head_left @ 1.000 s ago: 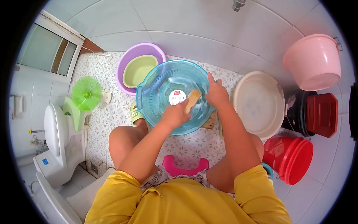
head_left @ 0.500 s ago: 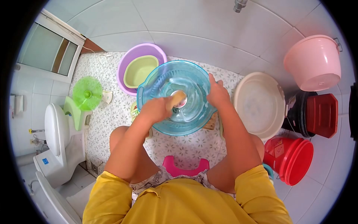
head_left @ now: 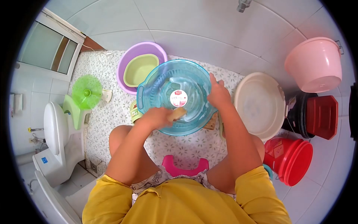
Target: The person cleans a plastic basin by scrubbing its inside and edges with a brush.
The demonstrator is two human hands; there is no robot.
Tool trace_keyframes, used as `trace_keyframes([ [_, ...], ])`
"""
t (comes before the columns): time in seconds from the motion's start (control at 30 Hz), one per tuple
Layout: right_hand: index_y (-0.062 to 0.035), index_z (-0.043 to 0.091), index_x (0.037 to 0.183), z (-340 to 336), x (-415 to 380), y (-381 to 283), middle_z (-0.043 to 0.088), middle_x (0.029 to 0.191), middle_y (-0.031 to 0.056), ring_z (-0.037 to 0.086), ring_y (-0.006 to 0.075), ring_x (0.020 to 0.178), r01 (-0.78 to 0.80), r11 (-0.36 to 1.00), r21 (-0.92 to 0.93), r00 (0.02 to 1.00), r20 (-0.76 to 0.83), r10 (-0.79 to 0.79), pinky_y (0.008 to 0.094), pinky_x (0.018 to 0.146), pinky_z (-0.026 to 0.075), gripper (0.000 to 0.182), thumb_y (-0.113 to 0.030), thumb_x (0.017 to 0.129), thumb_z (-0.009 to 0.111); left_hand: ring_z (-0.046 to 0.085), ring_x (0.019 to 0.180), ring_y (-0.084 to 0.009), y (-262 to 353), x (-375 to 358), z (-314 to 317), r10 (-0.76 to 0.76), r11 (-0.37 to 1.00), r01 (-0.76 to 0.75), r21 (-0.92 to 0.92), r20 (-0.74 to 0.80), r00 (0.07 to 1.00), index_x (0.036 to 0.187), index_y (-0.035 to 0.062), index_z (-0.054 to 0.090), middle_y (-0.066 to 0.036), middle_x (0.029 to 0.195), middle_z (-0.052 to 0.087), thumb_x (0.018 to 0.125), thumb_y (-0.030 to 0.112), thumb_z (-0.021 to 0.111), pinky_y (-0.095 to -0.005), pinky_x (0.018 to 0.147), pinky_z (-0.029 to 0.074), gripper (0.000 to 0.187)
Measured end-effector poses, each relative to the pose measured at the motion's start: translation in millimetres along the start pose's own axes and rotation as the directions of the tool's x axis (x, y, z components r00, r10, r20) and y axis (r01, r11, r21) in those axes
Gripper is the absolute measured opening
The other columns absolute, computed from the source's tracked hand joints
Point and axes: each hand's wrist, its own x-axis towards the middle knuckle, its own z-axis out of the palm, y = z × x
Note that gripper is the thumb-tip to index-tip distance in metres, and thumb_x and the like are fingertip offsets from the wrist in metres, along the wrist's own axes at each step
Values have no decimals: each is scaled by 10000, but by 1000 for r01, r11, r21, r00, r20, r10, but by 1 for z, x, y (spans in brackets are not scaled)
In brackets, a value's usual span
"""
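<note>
Basin (head_left: 153, 86) at outstretched right hand (head_left: 219, 95)

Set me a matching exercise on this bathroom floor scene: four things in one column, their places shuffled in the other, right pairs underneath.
Things
1. Tan scrubber
2. Green tub
3. Right hand
4. Cream basin

Places
A. At the rim of the blue basin
B. On the floor, just to the right of the blue basin
C. In the grip of the left hand
D. Inside the purple basin

Right pairs: 1-C, 2-D, 3-A, 4-B
</note>
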Motion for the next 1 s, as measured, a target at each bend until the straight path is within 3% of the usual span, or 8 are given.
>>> trace_keyframes([
  [0.07,-230,238,1414,1,0,0,418,1252,193,540,379,1037,1,1000,3,1000,0,-1,423,864,475,816,-54,722,633,627,869,-355,1,-1,-1,23,1000,-22,-9,97,995,1263,147,513,-178,959,650,709,270,657,-439,771,490,585],
  [0.13,-229,238,1415,0,1,0,418,1253,193,540,379,1037,-1,1000,4,1000,-4,1,423,865,474,816,-53,722,632,627,862,-358,2,14,7,58,993,-73,-92,-153,987,1276,163,503,-179,958,649,722,268,649,-436,763,492,583],
  [0.17,-229,237,1416,0,0,-1,418,1254,192,539,379,1039,-6,1000,4,1000,-1,6,423,865,474,817,-53,722,632,627,862,-358,5,22,10,62,993,-77,-92,-153,986,1276,163,503,-179,958,649,722,268,649,-436,763,492,583],
  [0.23,-230,236,1417,0,0,-1,418,1254,190,537,379,1041,-9,1000,1,1000,3,9,423,866,474,819,-52,722,631,625,865,-361,14,38,16,-121,984,58,-169,-396,910,1296,184,488,-179,964,649,732,277,634,-434,767,495,590],
  [0.47,-227,238,1415,1,0,1,420,1251,196,538,387,1036,-5,1000,16,1000,-2,5,428,867,472,820,-44,717,629,627,808,-370,4,43,36,-49,998,30,-62,-331,942,1336,194,452,-196,889,649,717,281,644,-424,740,489,654],
  [0.63,-228,236,1424,0,-3,1,447,1231,217,555,391,1031,7,1000,24,1000,-21,-6,423,874,465,831,-18,704,592,636,851,-338,9,4,17,51,999,-51,6,36,998,1309,194,477,-164,951,655,694,269,662,-417,770,504,646],
  [0.83,-225,237,1421,-2,-4,-2,447,1225,220,552,395,1030,-3,1000,25,1000,-17,4,430,877,461,824,-14,704,584,628,824,-364,24,35,24,-31,988,-28,-150,-377,926,1354,226,419,-191,946,646,722,229,654,-429,753,492,675],
  [1.0,-232,240,1412,-1,-1,-3,427,1232,187,536,386,1042,-17,1000,3,1000,3,17,432,862,479,826,-59,714,646,628,822,-358,18,49,33,-24,996,-10,-91,-363,932,1347,228,429,-194,939,646,718,234,666,-434,748,493,672],
])
